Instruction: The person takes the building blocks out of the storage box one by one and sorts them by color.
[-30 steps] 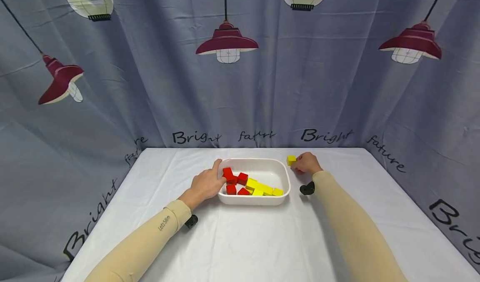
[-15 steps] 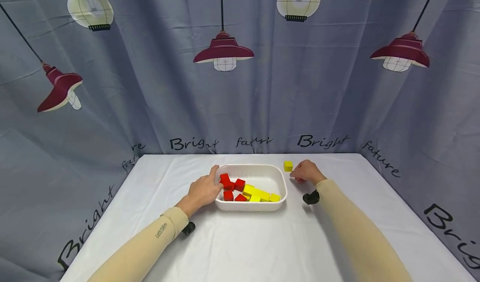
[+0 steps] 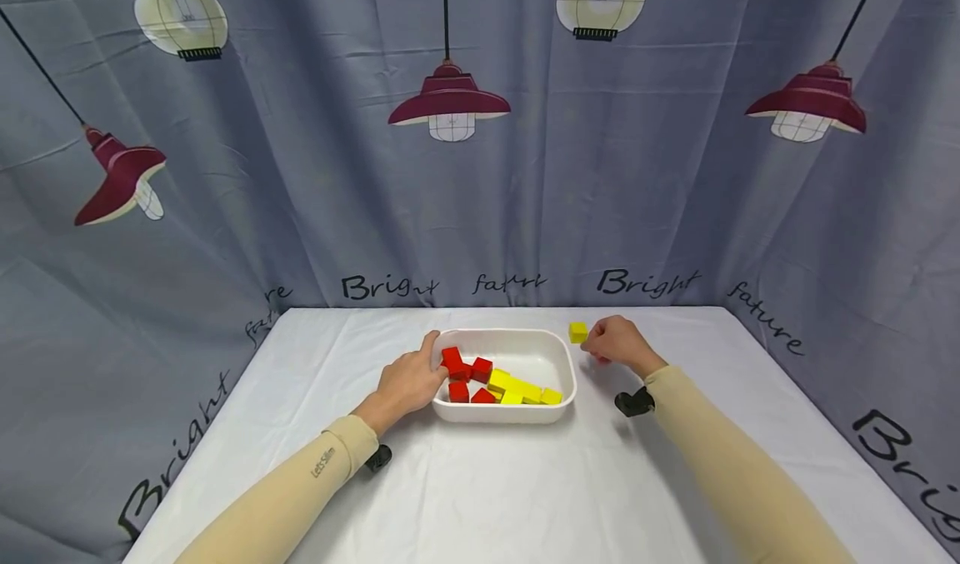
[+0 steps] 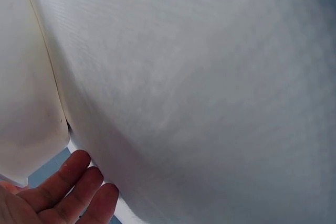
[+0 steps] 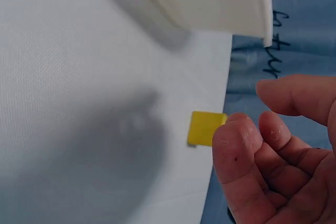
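Note:
A white plastic tray (image 3: 504, 415) stands on the table, with several red blocks (image 3: 459, 391) at its left and several yellow blocks (image 3: 517, 386) toward its front right. My left hand (image 3: 405, 382) holds the tray's left end, the thumb over the rim; in the left wrist view three fingers (image 4: 79, 195) lie beside the tray's outer wall. Beyond the tray's back right corner, a single yellow cube (image 3: 577, 332) sits on the cloth. My right hand (image 3: 618, 343) is just right of this cube, loosely bent, thumb and index finger apart with nothing between them in the right wrist view.
A white cloth (image 3: 495, 489) covers the table. Behind it and at both sides hangs a grey-blue curtain (image 3: 360, 189) printed with lamps and lettering. Dark wrist cameras (image 3: 634, 401) hang under both wrists.
My right hand has drawn slightly away from the yellow cube, and its forearm has swung a little right. My left hand keeps its hold on the tray. The head view has shifted slightly.

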The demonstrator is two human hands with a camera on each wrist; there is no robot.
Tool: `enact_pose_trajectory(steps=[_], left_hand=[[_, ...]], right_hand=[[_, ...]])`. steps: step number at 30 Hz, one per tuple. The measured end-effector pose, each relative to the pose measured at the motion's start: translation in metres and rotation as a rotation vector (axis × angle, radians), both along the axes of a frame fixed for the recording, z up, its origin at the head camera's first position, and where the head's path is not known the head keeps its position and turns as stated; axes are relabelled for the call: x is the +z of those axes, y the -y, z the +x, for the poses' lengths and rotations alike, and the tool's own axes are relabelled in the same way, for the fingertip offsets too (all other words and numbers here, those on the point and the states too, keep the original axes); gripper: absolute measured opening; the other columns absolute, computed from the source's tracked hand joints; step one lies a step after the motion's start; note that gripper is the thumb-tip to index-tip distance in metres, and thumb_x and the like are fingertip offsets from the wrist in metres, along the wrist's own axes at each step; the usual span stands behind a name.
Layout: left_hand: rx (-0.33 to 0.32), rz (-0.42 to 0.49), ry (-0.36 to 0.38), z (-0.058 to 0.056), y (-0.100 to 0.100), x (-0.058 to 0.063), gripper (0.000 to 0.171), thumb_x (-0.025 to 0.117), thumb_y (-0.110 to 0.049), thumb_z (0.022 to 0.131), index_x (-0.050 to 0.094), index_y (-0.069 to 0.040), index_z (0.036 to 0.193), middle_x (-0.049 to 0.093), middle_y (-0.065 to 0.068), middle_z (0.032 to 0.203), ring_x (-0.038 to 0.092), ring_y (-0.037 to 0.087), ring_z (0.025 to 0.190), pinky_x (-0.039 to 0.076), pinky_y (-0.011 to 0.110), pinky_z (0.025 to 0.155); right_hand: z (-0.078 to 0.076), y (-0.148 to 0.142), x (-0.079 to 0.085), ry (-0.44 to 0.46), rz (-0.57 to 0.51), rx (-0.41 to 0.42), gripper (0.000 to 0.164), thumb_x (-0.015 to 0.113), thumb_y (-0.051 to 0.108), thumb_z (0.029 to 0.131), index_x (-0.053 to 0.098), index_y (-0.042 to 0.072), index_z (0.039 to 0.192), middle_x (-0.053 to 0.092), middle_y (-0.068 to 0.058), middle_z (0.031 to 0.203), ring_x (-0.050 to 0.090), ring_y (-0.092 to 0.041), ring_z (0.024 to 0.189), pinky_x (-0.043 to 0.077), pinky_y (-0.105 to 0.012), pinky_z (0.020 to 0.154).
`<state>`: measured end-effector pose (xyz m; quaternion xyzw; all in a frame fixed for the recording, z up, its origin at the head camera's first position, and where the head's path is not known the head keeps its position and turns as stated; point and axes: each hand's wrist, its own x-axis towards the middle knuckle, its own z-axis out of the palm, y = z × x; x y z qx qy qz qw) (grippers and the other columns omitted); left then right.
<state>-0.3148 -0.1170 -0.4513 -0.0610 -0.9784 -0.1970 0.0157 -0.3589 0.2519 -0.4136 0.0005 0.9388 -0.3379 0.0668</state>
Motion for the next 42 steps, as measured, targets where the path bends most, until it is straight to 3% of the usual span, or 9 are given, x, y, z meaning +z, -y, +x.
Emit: enact_pose_trajectory(steps=[8,13,22,27,34,42], left_hand=[[-0.002,-0.007,-0.004,-0.001,-0.001,0.004,0.068,0.053,-0.036,0.095,0.028,-0.020,0.156,0.070,0.011,0.108,0.064,0.024,0.086,0.053,0.046,0.072],[-0.008,-0.001,-0.004,-0.002,-0.003,0.001,0.066,0.052,-0.036,0.095,0.029,-0.020,0.155,0.070,0.012,0.111,0.065,0.025,0.088,0.053,0.047,0.074],[0.010,-0.001,-0.003,-0.002,-0.001,-0.003,0.066,0.051,-0.035,0.094,0.029,-0.020,0.155,0.070,0.012,0.111,0.066,0.026,0.090,0.053,0.047,0.073],[0.021,-0.004,0.004,0.001,0.001,-0.004,0.066,0.051,-0.035,0.094,0.029,-0.021,0.155,0.070,0.012,0.114,0.066,0.027,0.092,0.054,0.048,0.077],[0.007,-0.014,-0.005,0.000,0.000,-0.003,0.066,0.051,-0.035,0.094,0.029,-0.021,0.154,0.070,0.013,0.112,0.067,0.027,0.090,0.053,0.047,0.073],[0.003,-0.014,0.000,-0.001,-0.002,0.001,0.066,0.051,-0.035,0.094,0.028,-0.022,0.155,0.070,0.012,0.111,0.065,0.026,0.088,0.053,0.046,0.072]], right_hand=[[0.009,0.003,0.016,-0.032,-0.024,0.036,0.018,0.071,0.018,0.090,0.065,0.002,0.094,0.064,-0.007,0.078,0.060,-0.016,0.067,0.056,-0.028,0.066],[0.020,0.006,0.025,-0.055,-0.029,0.054,0.017,0.071,0.017,0.089,0.065,0.002,0.093,0.065,-0.010,0.078,0.060,-0.017,0.066,0.058,-0.035,0.069],[0.030,0.020,0.041,-0.070,-0.070,0.145,0.019,0.071,0.021,0.090,0.066,0.003,0.094,0.067,-0.015,0.086,0.062,-0.018,0.071,0.058,-0.034,0.070],[0.031,0.031,0.049,-0.034,-0.095,0.172,0.020,0.072,0.023,0.090,0.068,0.004,0.097,0.067,-0.011,0.087,0.062,-0.019,0.074,0.057,-0.031,0.071],[0.033,0.045,0.052,0.033,-0.121,0.219,0.023,0.073,0.023,0.089,0.067,0.003,0.099,0.070,-0.017,0.094,0.062,-0.020,0.076,0.058,-0.036,0.074],[0.029,0.062,0.058,0.064,-0.112,0.266,0.025,0.077,0.025,0.087,0.068,0.006,0.101,0.066,-0.009,0.086,0.061,-0.020,0.072,0.058,-0.032,0.072]])
